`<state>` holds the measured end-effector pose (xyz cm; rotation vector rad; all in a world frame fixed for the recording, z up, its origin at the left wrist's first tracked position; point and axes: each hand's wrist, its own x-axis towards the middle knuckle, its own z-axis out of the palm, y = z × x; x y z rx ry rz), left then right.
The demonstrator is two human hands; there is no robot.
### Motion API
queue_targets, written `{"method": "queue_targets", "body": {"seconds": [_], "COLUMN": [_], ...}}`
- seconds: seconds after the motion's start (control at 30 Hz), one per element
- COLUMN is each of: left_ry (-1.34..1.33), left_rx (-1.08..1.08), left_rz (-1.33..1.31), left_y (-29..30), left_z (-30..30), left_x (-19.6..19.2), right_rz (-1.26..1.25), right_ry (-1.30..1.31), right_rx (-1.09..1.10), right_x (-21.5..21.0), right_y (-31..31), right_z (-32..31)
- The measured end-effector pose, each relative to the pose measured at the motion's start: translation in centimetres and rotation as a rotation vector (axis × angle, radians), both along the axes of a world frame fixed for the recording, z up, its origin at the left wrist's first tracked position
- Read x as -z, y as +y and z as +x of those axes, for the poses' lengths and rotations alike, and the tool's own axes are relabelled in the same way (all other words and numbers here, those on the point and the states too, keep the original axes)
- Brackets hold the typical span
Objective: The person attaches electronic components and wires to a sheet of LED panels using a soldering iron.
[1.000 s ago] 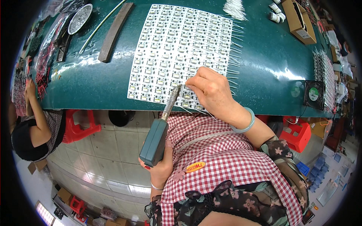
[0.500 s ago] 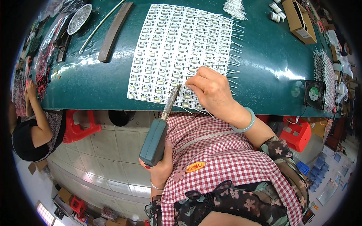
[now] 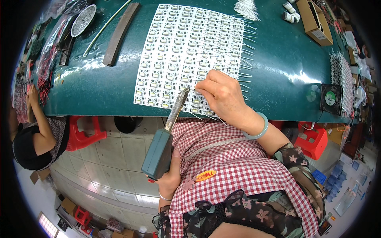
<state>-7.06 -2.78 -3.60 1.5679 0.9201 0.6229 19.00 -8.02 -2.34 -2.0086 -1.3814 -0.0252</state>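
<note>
A soldering iron with a dark green, boxy handle and a long metal barrel is gripped in my left hand. Its tip points up at a white panel of LED circuit boards, close to my right fingertips. My right hand is closed in a pinch over the panel's lower right part, on what appears to be a thin white wire; the fingers mostly hide it. Many thin white wires lie across the panel's right columns and stick out past its right edge.
Farther back on the green table lie a bundle of white wires, a dark bar and a metal dish. A cardboard box and a small black fan stand right. Another person's hands work at left.
The soldering iron's handle has shifted slightly left in my left hand, and its tip has moved a little left, away from my right fingertips. My right hand has stayed in place.
</note>
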Motion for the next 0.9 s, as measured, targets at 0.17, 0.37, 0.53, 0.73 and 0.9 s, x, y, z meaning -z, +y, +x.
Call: {"method": "queue_targets", "body": {"seconds": [0.17, 0.37, 0.53, 0.73, 0.9], "left_ry": [-0.081, -0.102, -0.056, 0.029, 0.064], "left_rx": [-0.09, -0.171, -0.182, -0.078, -0.053], "left_rz": [-0.067, -0.108, -0.156, -0.071, -0.11], "left_y": [-0.1, 0.0, -0.2, -0.2, -0.2], "left_z": [0.6, 0.3, 0.0, -0.4, -0.4], "left_x": [-0.3, -0.2, -0.5, -0.5, -0.6], "right_rz": [-0.016, -0.035, 0.072, 0.114, 0.122], "right_ry": [-0.002, 0.025, 0.099, -0.019, -0.052], "right_rx": [-0.008, 0.015, 0.039, 0.06, 0.053], "right_x": [-0.1, -2.5, -3.3, 0.3, 0.7], "right_y": [-0.2, -1.5, -1.3, -0.3, -0.2], "right_z": [0.2, 0.0, -1.5, -2.1, -2.1]}}
